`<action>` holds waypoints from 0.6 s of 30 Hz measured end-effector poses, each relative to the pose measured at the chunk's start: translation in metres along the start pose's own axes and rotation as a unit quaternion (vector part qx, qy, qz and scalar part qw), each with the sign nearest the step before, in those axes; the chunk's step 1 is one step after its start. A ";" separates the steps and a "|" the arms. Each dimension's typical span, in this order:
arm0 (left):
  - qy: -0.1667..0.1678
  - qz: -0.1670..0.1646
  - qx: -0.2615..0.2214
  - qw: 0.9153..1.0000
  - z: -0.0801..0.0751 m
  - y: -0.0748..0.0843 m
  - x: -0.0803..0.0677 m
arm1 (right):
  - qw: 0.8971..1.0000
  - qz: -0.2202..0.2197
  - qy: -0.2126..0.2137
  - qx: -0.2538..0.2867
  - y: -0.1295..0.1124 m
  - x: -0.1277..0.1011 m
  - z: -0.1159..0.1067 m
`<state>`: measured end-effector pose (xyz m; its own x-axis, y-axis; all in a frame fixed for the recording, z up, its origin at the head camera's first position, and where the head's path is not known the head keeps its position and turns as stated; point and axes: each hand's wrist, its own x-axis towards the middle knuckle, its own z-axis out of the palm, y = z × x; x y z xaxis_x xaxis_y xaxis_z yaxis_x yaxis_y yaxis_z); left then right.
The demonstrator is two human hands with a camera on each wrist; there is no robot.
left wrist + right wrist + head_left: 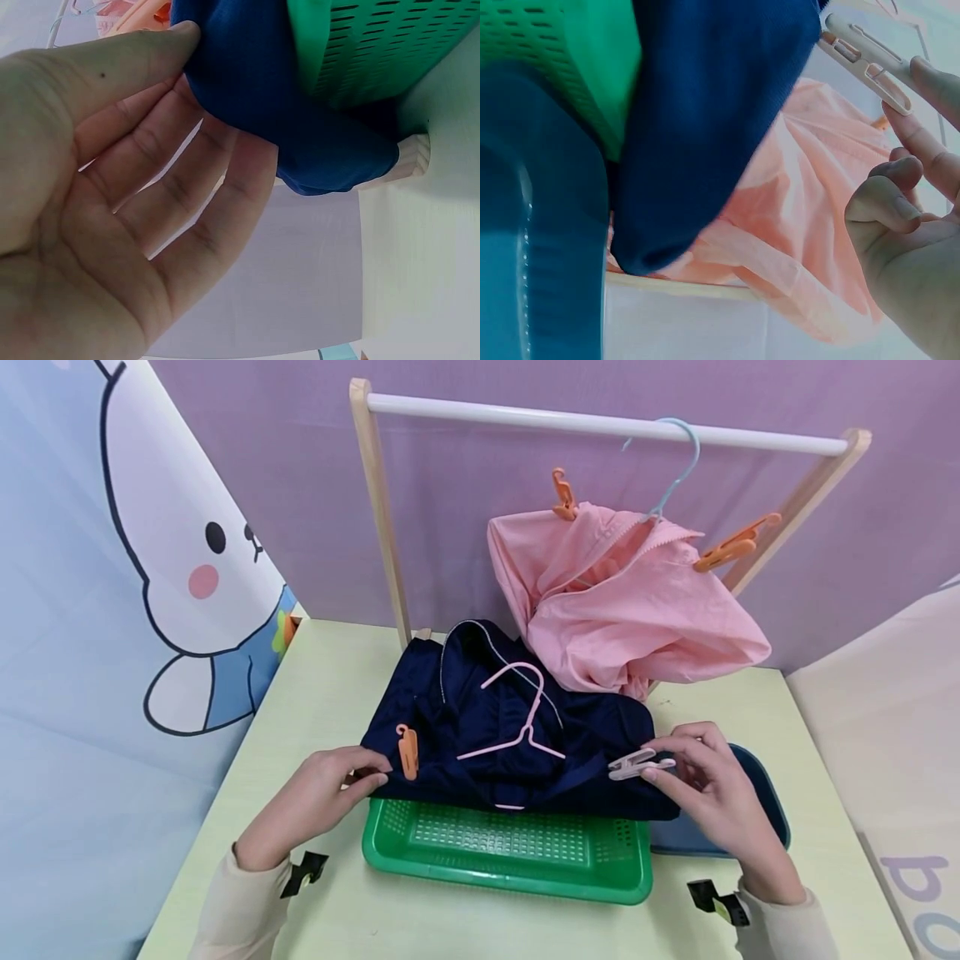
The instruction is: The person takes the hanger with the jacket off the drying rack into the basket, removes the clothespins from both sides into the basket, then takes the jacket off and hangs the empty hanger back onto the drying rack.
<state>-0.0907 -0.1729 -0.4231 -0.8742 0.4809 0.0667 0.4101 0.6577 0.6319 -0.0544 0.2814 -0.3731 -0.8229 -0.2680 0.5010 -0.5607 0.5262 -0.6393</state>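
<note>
A navy garment (495, 727) with a pale-edged opening lies over the back of a green basket (510, 885). A pink hanger (528, 727) shows on it, its hook upright and part of its lower bar hidden by cloth. On the garment's left side is an orange clothespin (408, 753). My left hand (330, 789) pinches the garment's left edge between thumb and fingers, and the left wrist view shows the navy cloth (240, 67) there. In my right hand (708, 777), thumb and forefinger pinch a pale clothespin (637, 764) at the garment's right side; the right wrist view shows this pale clothespin (866, 64) too.
Behind stands a wooden rack with a white rail (510, 415). A pink jacket (622, 593) hangs from it on a light blue hanger (684, 468), with orange clothespins (731, 547) at both shoulders. A dark blue tray (765, 793) lies under my right hand.
</note>
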 end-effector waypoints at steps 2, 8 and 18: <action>0.000 -0.001 -0.001 1.000 0.000 0.000 0.000 | 1.000 -0.010 0.008 0.002 0.001 0.001 -0.003; 0.002 0.002 0.000 1.000 0.000 0.000 -0.001 | 0.999 -0.014 0.025 -0.015 0.014 -0.003 -0.017; 0.005 0.003 0.003 1.000 0.000 0.000 -0.001 | 0.990 0.069 0.018 -0.119 0.057 -0.021 -0.049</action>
<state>-0.0895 -0.1732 -0.4232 -0.8740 0.4795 0.0780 0.4169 0.6579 0.6272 -0.0642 0.3564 -0.3918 -0.8837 -0.1531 0.4424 -0.4022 0.7318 -0.5502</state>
